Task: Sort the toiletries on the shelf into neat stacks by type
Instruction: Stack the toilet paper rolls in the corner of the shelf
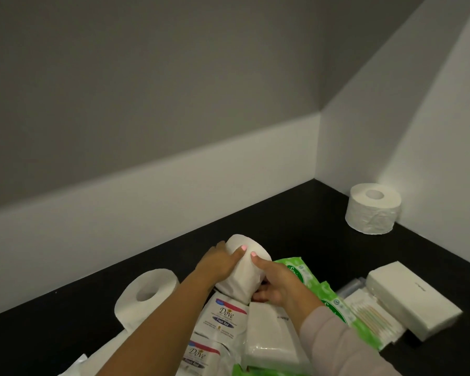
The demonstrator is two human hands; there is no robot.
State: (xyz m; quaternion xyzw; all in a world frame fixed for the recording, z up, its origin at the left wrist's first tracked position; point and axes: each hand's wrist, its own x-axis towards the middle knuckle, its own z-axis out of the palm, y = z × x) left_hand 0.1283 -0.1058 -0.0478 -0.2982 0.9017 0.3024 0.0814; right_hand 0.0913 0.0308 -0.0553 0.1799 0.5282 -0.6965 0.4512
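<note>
Both hands hold one white toilet roll (243, 275) above the pile on the black shelf (296, 221). My left hand (219, 263) grips its left side with the thumb on top. My right hand (276, 283) holds its right side and underside. Beneath it lie two Dove soap packs (224, 317) and a white tissue pack (274, 337). Green wet-wipe packs (334, 302) lie under my right forearm. A second toilet roll (147, 297), partly unrolled, lies to the left. A third toilet roll (373, 208) stands upright in the far right corner.
A white tissue pack (413, 297) lies at the right, with a pack of cotton swabs (375, 318) beside it. White walls close the shelf at the back and on the right. Bare black shelf lies between the pile and the corner roll.
</note>
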